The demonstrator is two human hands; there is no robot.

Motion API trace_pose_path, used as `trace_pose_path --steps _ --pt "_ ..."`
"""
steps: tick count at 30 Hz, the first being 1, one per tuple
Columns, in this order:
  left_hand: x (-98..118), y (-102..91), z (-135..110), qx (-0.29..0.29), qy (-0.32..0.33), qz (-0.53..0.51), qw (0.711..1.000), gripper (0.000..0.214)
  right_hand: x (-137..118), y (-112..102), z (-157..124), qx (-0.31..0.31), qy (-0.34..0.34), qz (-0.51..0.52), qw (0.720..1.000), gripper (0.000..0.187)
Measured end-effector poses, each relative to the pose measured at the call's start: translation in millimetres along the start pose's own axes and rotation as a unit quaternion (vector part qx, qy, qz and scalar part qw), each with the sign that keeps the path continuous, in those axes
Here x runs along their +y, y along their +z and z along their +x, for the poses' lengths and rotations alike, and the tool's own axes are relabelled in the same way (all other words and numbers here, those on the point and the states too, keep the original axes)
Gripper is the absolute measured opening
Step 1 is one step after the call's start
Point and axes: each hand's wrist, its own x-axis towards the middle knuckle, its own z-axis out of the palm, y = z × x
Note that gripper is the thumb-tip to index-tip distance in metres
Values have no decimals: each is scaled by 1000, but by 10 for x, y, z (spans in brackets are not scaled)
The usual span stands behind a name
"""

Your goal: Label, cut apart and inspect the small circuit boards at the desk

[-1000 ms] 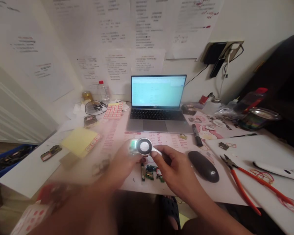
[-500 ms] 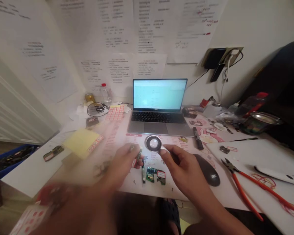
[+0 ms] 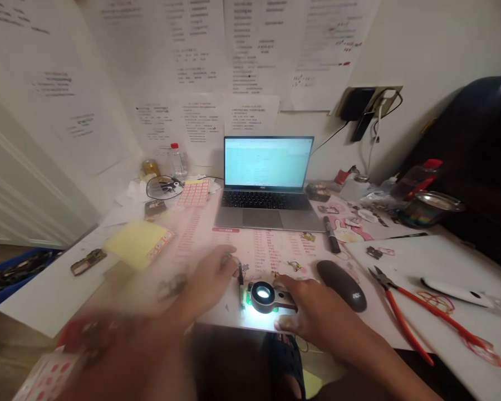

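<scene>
My right hand (image 3: 307, 303) is closed around the handle of a magnifying glass (image 3: 263, 297), whose light is lit. The lens hangs low over a green circuit board (image 3: 250, 299) near the table's front edge, covering most of it in glare. Just left of the lens, a thin dark strip (image 3: 241, 278) lies on the table. My left hand (image 3: 215, 275) is closed beside that strip, its fingers around a small circuit board (image 3: 225, 257) that is mostly hidden and slightly blurred.
A laptop (image 3: 263, 217) stands open at the back. A black mouse (image 3: 341, 285), a marker (image 3: 331, 235) and orange-handled cutters (image 3: 404, 312) lie to the right. Yellow sticky notes (image 3: 137, 242) and another board (image 3: 88, 262) are on the left, above a blue bin (image 3: 16, 275).
The magnifying glass has come down and toward me, from above the table to over the circuit board, and its light now shines brightly. My left hand has shifted slightly and turned its board from view.
</scene>
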Motion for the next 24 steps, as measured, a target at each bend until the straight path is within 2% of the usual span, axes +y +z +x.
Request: trace_pose_path --steps 4,6,8,12,14,18,24 --pt "-11 -4 -3 12 15 95 995 41 60 13 31 2 -25 -22 999 28" --pt "-48 -2 7 18 29 127 991 43 65 12 51 0 -29 -49 998 19" --pt "-97 2 20 17 41 161 986 46 48 18 60 8 -28 -66 997 23" --pt "-205 20 46 1 61 215 975 51 -52 31 44 14 2 -51 999 43" --pt "-250 32 60 1 70 228 971 53 -106 32 31 4 13 -55 998 38" --pt "-309 53 91 3 91 244 965 56 -132 42 24 11 -5 -84 996 21" --pt "-284 36 105 18 123 285 950 53 -80 77 42 20 -10 -78 997 23"
